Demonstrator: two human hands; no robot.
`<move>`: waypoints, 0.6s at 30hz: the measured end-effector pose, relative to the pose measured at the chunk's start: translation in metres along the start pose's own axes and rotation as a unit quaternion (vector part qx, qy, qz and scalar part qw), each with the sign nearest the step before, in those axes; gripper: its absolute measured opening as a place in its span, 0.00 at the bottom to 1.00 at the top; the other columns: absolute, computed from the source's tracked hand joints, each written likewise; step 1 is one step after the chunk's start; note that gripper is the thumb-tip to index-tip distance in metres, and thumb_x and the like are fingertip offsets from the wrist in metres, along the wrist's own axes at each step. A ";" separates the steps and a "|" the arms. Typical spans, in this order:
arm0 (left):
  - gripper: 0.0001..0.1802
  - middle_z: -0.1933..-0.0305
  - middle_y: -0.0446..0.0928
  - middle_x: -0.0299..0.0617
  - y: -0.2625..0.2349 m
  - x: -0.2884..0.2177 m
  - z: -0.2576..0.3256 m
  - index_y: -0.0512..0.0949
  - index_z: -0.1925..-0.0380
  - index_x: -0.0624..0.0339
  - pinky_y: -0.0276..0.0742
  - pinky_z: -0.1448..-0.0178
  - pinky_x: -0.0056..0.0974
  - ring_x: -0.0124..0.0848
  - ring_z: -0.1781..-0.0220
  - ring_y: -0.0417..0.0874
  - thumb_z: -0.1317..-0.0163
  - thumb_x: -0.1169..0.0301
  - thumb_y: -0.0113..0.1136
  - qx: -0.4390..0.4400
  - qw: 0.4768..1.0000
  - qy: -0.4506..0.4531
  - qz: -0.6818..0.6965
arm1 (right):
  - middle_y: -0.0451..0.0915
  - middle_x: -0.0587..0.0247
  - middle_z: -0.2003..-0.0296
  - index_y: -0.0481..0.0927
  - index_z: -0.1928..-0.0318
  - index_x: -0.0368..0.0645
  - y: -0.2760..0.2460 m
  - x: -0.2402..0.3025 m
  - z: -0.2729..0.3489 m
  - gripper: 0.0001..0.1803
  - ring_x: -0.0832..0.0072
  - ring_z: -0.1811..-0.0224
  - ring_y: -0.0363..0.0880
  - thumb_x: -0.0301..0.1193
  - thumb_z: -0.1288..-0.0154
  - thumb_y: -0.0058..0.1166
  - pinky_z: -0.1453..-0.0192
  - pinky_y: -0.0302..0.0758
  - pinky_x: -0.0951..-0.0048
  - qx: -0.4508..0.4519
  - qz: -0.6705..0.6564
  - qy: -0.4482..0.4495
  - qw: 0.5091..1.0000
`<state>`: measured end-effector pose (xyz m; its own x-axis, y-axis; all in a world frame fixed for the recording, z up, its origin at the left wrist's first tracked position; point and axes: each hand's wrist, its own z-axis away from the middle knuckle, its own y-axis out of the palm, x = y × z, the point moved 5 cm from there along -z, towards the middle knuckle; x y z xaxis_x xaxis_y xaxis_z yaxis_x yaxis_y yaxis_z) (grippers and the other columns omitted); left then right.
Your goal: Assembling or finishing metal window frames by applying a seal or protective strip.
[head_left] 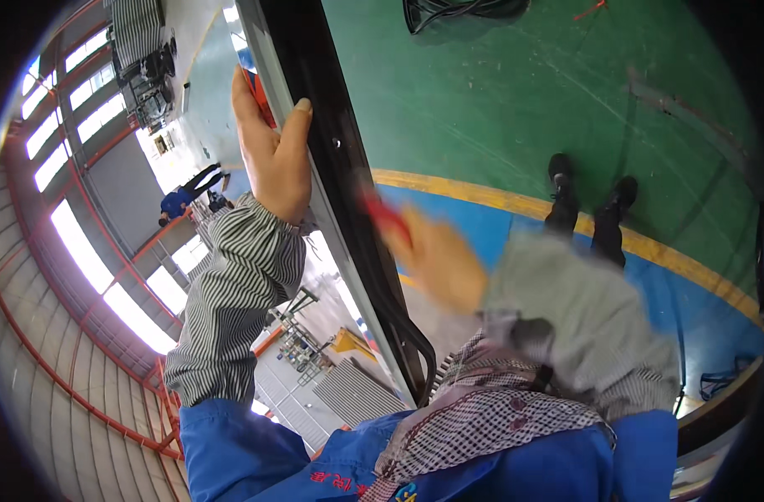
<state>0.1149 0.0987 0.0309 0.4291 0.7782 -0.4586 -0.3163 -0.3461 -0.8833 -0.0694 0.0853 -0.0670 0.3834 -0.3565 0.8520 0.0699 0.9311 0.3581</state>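
Note:
A long black and grey metal frame [323, 100] runs from the top of the view down toward my body. My left hand [277, 163] grips its left edge, thumb on the near face and fingers partly hidden. Something red-orange [258, 96] shows beside that thumb; what it is I cannot make out. Over the frame's right side, my right hand [444, 259] is smeared by motion and closed around a red-handled tool [386, 219]. The tool's head is too blurred to name. A black rubber-like strip [415, 335] lies along the frame's lower part and curls out near its end.
A person's dark shoes and trousers [566, 188] stand to the right, by a yellow floor line [482, 194]. Black cables or strips [465, 10] lie on the green floor at the top. Another person in blue [179, 201] is far left, near stacked material and machinery.

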 end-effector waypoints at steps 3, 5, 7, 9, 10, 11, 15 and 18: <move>0.40 0.35 0.58 0.58 0.010 -0.010 -0.006 0.48 0.33 0.72 0.57 0.31 0.39 0.42 0.34 0.63 0.42 0.72 0.56 0.002 0.999 -0.014 0.036 | 0.77 0.44 0.73 0.70 0.56 0.41 0.046 -0.059 0.090 0.13 0.45 0.71 0.77 0.37 0.33 0.48 0.67 0.70 0.50 0.069 0.049 0.032 0.996; 0.40 0.34 0.58 0.58 0.003 -0.011 -0.002 0.48 0.33 0.71 0.56 0.30 0.39 0.41 0.33 0.62 0.42 0.73 0.57 -0.012 0.999 -0.015 0.042 | 0.77 0.44 0.75 0.69 0.58 0.40 0.043 -0.046 0.099 0.13 0.45 0.72 0.76 0.37 0.33 0.48 0.68 0.69 0.50 0.128 0.056 0.059 0.988; 0.38 0.33 0.57 0.57 0.006 0.002 0.000 0.48 0.33 0.71 0.55 0.29 0.39 0.41 0.31 0.60 0.39 0.73 0.53 -0.017 0.998 -0.003 0.060 | 0.75 0.44 0.78 0.68 0.61 0.39 0.024 -0.028 0.076 0.13 0.45 0.74 0.75 0.38 0.33 0.48 0.70 0.69 0.50 0.079 0.081 0.039 0.993; 0.35 0.32 0.57 0.56 0.008 -0.003 -0.001 0.48 0.33 0.71 0.56 0.30 0.38 0.40 0.31 0.60 0.36 0.70 0.49 -0.010 0.985 -0.061 0.164 | 0.75 0.43 0.79 0.67 0.62 0.38 0.005 0.005 0.052 0.14 0.46 0.75 0.75 0.37 0.32 0.47 0.72 0.68 0.51 0.019 0.070 -0.005 0.997; 0.32 0.32 0.58 0.54 0.006 -0.004 0.000 0.50 0.33 0.71 0.56 0.30 0.37 0.39 0.31 0.60 0.31 0.64 0.42 -0.002 0.976 -0.058 0.211 | 0.74 0.44 0.79 0.67 0.62 0.38 -0.004 0.026 0.041 0.14 0.47 0.75 0.75 0.37 0.32 0.47 0.72 0.68 0.50 -0.002 0.063 -0.031 0.998; 0.31 0.33 0.59 0.54 0.004 0.000 0.002 0.51 0.33 0.71 0.57 0.30 0.36 0.38 0.31 0.61 0.29 0.61 0.39 -0.006 0.979 -0.044 0.199 | 0.74 0.44 0.79 0.67 0.62 0.38 -0.008 0.041 0.033 0.14 0.47 0.75 0.75 0.37 0.31 0.47 0.72 0.67 0.50 -0.028 0.060 -0.055 0.996; 0.31 0.34 0.62 0.51 0.003 0.004 0.005 0.54 0.33 0.69 0.61 0.32 0.36 0.36 0.35 0.66 0.26 0.55 0.31 -0.026 0.984 0.020 0.173 | 0.73 0.45 0.80 0.66 0.62 0.38 0.008 0.036 0.033 0.12 0.46 0.75 0.74 0.35 0.31 0.47 0.72 0.66 0.51 -0.064 0.087 -0.018 0.994; 0.31 0.35 0.64 0.48 0.000 -0.005 0.006 0.55 0.33 0.67 0.63 0.34 0.34 0.34 0.36 0.68 0.26 0.54 0.30 -0.003 0.960 -0.039 0.279 | 0.73 0.46 0.79 0.67 0.62 0.38 0.012 0.036 0.040 0.11 0.47 0.77 0.73 0.34 0.31 0.46 0.72 0.66 0.52 -0.072 0.067 0.002 0.995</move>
<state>0.1077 0.0977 0.0339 0.1295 0.5083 -0.8514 -0.4736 -0.7227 -0.5034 -0.0917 0.0808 -0.0167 0.4016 -0.2288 0.8868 0.1499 0.9717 0.1828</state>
